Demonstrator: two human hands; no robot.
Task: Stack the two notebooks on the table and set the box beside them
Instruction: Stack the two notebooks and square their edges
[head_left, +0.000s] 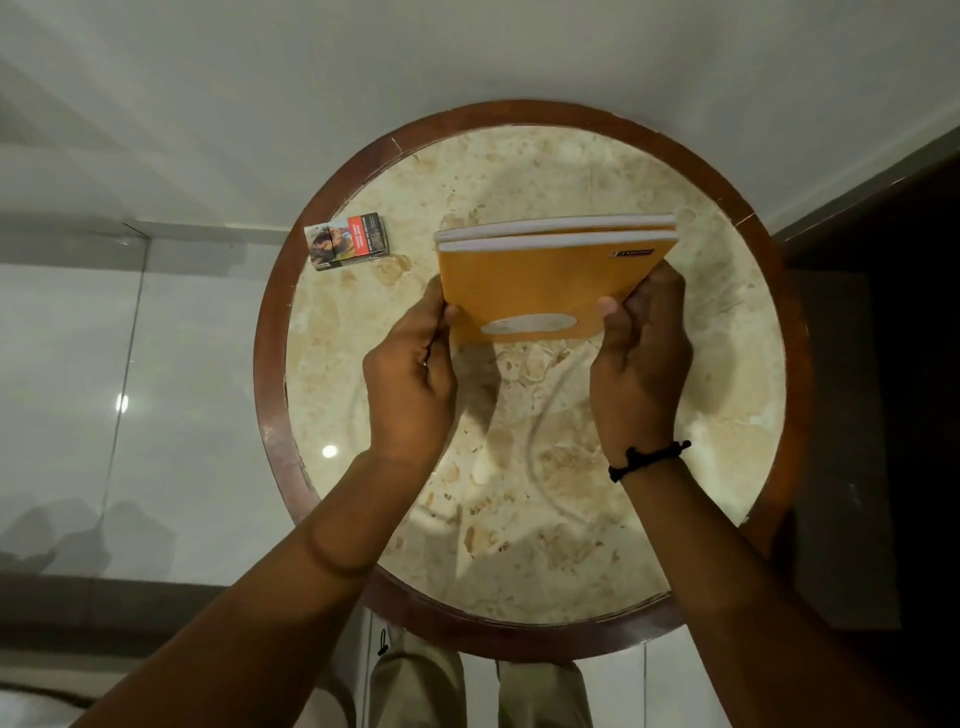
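Note:
Two orange notebooks (545, 280) are pressed together, one against the other, and held tilted above the round marble table (519, 493), white page edges facing away from me. My left hand (415, 374) grips their left near corner. My right hand (641, 364), with a black cord at the wrist, grips the right near corner. A small box (347, 241) with a red panel and a picture lies flat on the table near its far left rim, apart from the notebooks and both hands.
The table has a dark wooden rim (270, 415). A white wall rises behind it, glossy pale floor tiles lie to the left, and a dark panel stands at the right. My legs show below the near rim.

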